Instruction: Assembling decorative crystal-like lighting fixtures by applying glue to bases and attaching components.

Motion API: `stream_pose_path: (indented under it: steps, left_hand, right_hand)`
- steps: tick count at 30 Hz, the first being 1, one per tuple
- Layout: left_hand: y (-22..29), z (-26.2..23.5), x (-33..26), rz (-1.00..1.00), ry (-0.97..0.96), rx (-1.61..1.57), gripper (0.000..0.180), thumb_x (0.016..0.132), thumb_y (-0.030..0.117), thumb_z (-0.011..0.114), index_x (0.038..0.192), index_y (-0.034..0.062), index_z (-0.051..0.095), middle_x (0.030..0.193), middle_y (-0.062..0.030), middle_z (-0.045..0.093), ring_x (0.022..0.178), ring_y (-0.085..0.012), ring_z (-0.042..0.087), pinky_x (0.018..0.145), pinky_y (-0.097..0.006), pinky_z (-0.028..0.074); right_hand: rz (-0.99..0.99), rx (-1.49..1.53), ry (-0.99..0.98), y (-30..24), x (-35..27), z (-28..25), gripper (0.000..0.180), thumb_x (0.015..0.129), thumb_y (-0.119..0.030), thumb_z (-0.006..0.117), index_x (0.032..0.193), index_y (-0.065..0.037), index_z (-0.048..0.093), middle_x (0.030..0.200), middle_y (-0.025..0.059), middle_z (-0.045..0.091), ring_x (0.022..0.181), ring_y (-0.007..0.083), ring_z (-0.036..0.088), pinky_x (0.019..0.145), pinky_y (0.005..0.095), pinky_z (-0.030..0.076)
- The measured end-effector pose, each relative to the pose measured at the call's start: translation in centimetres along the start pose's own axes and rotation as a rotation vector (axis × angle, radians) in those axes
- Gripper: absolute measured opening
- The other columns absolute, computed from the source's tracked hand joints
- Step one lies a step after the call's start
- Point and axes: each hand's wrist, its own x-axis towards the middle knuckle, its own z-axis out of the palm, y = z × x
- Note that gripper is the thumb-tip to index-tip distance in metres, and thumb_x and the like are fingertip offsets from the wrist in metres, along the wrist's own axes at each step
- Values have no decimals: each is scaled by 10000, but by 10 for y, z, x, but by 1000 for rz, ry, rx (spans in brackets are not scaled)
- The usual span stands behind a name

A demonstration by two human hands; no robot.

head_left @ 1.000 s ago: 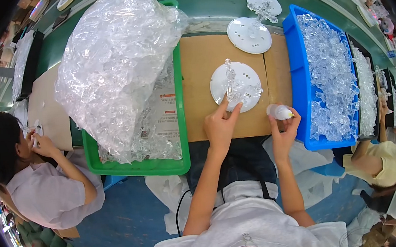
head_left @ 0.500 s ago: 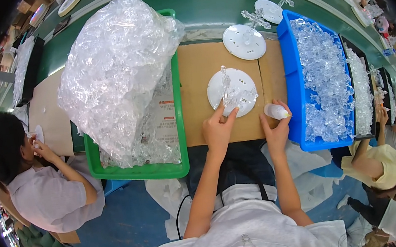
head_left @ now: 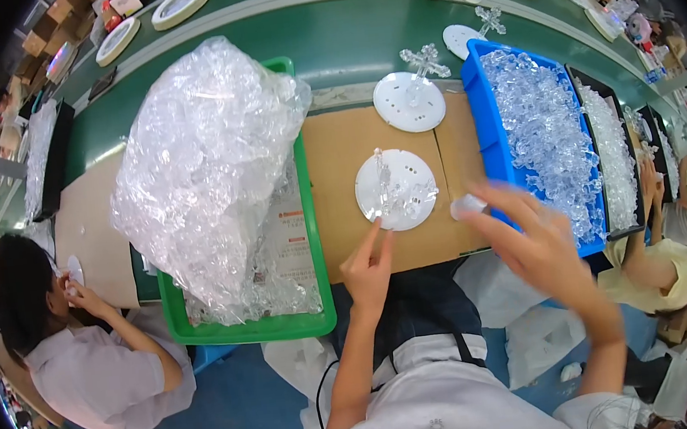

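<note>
On the cardboard in front of me lies a round white disc (head_left: 367,180) bearing a clear plastic branch-like piece (head_left: 384,183). My left hand (head_left: 366,272) is at the disc's near edge, thumb and forefinger pinched at the lower end of the clear piece; the exact contact is hard to see. To the right, my right hand (head_left: 534,236) is raised and smeared by motion. A small whitish bottle (head_left: 466,207) shows between its thumb and forefinger. Beyond the near disc, another white disc (head_left: 391,113) carries an upright clear cross-shaped piece (head_left: 425,61).
At the left, a green crate (head_left: 323,300) holds a big bag of clear parts (head_left: 205,170). A blue bin (head_left: 479,108) of clear pieces stands at the right. People sit on both sides: one in a pale shirt (head_left: 99,357), another in yellow (head_left: 659,273).
My right hand has risen and swung, blurring, with the bottle shifted slightly left. My left thumb and forefinger have drawn closer together at the disc's near edge. The whole view has shifted.
</note>
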Motion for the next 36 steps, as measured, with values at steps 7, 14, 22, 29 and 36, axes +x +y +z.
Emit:
stream_pose_path:
  steps: [7, 14, 22, 29, 36]
  left_hand:
    - [-25, 12, 3, 252, 131, 173, 262, 798, 93, 677, 1055, 46, 655, 589, -117, 571, 413, -198, 477, 410, -323, 381]
    - [-24, 10, 7, 199, 169, 177, 249, 805, 45, 649, 1054, 44, 656, 536, -114, 497, 402, -166, 422, 402, -300, 348]
    - [-25, 15, 7, 202, 160, 244, 241, 807, 31, 631, 1047, 34, 655, 615, -111, 590, 396, -149, 425, 397, -281, 349]
    - [-21, 14, 5, 162, 160, 326, 251, 802, 10, 611, 1048, 33, 656, 538, -80, 536, 387, -141, 414, 389, -275, 342]
    - [-23, 15, 1, 242, 186, 331, 263, 782, -6, 609, 1038, 28, 657, 516, -76, 514, 399, -183, 477, 401, -300, 381]
  right_hand:
    - [-802, -273, -287, 67, 142, 79, 30, 709, -149, 582, 693, -126, 593, 730, 66, 621, 772, 260, 628, 626, 370, 495]
    - [-375, -128, -168, 134, 231, -2, 115, 727, -228, 622, 821, -176, 663, 767, 65, 648, 797, 281, 630, 655, 397, 504]
    - [112, -266, -114, 282, 341, 60, 324, 656, -316, 718, 965, -223, 691, 938, 78, 670, 882, 284, 637, 754, 393, 521]
    - [145, -124, -26, 403, 310, 43, 794, 554, -302, 788, 1282, -199, 491, 1173, 133, 587, 1029, 307, 586, 847, 389, 487]
    - [1038, -611, -230, 505, 141, -2, 387, 613, -144, 785, 976, -71, 673, 1043, 179, 637, 965, 337, 617, 785, 443, 511]
